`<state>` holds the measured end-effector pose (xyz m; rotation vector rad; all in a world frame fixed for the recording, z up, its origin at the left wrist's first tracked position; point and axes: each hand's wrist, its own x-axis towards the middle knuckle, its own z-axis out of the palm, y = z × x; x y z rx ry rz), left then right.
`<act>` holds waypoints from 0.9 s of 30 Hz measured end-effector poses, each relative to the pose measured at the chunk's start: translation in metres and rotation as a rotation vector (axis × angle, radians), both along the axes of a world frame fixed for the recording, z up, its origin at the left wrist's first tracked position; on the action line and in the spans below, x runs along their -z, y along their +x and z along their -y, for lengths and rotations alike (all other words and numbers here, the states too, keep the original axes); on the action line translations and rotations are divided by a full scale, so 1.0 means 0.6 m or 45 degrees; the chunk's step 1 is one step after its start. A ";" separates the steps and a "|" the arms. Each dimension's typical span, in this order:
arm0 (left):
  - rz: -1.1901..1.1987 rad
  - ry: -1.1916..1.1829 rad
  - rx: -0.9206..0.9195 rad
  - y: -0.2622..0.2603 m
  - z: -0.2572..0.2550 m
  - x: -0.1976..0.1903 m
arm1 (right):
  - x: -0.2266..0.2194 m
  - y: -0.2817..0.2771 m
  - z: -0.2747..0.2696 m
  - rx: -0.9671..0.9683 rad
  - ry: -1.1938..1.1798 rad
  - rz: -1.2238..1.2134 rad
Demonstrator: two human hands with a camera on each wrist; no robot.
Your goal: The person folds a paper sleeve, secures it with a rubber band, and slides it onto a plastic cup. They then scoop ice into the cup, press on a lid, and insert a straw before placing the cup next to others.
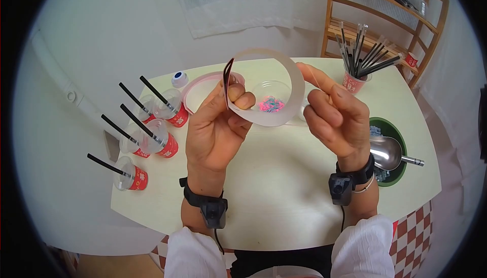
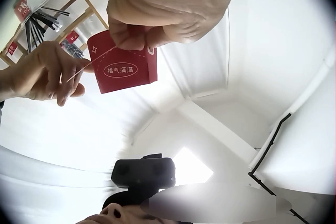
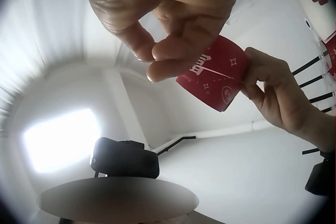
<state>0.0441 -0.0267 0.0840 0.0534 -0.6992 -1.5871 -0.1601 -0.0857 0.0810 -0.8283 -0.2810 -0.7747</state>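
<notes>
Above the table, my left hand pinches one side of a cup sleeve, thumb outside and fingers inside. The sleeve is a ring, white within; its red printed outer face shows in the left wrist view. My right hand is at the opposite side, its index fingertip close by the ring, the other fingers curled. A thin pale strand runs taut across the red face to my right hand, which pinches it. In the right wrist view the strand crosses the sleeve between both hands.
Several lidded cups with black straws stand at the left. A clear bowl holds pink and blue bits, beside a pink-rimmed dish. Wrapped straws fill a cup at the back right. A metal scoop lies across a green bowl.
</notes>
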 end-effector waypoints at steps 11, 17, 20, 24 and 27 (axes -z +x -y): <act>0.213 -0.199 -0.144 -0.008 0.010 0.006 | -0.029 -0.005 -0.032 1.250 -0.723 -0.793; 0.804 -0.418 -0.855 -0.024 -0.003 0.004 | -0.032 -0.004 -0.030 0.837 -0.557 -0.658; 1.065 -0.600 -1.039 -0.036 -0.013 0.000 | -0.019 0.005 -0.025 0.887 -0.656 -0.605; 1.368 -0.822 -1.177 -0.036 -0.018 -0.006 | -0.023 0.005 -0.026 0.902 -0.713 -0.721; 1.473 -0.978 -1.295 -0.031 -0.014 -0.010 | -0.023 0.005 -0.031 0.944 -0.719 -0.637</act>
